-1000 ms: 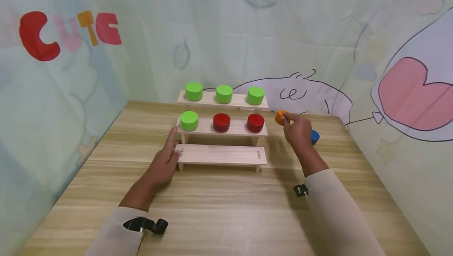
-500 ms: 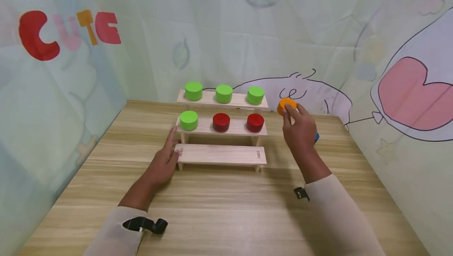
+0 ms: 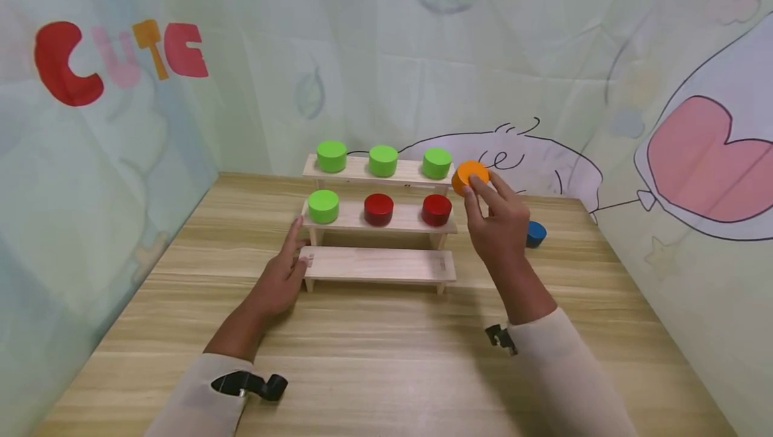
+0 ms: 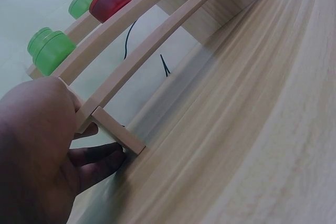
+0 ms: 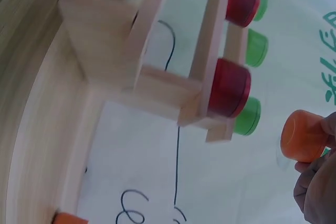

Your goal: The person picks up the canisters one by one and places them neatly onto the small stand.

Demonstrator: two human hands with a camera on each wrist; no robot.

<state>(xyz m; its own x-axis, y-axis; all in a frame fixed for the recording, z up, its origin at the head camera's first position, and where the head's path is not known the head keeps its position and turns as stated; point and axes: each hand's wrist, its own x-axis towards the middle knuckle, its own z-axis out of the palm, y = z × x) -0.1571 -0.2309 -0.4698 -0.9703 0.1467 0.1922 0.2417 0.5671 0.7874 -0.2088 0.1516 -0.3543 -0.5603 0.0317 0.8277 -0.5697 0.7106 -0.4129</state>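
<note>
My right hand (image 3: 498,222) pinches an orange round block (image 3: 470,177) between thumb and fingers. It is raised just right of the top shelf of a three-step wooden rack (image 3: 377,264); the right wrist view shows the orange block (image 5: 303,136) apart from the rack. My left hand (image 3: 279,280) rests at the rack's left end, fingers extended along its side and thumb at the lowest step. In the left wrist view, fingertips (image 4: 118,156) touch the lowest leg. Green round blocks (image 3: 383,161) line the top shelf. On the middle shelf stand a green block (image 3: 323,206) and two red blocks (image 3: 378,209).
A blue round block (image 3: 535,234) lies on the wooden table (image 3: 386,363), right of my right wrist. At the lower edge of the right wrist view, another orange piece (image 5: 71,218) shows partly. Printed fabric (image 3: 260,41) closes in the table behind and at both sides.
My right hand has lifted the orange block from low beside the rack and carried it left towards the top shelf's right end. The blue block shows more fully. The left hand stays put.
</note>
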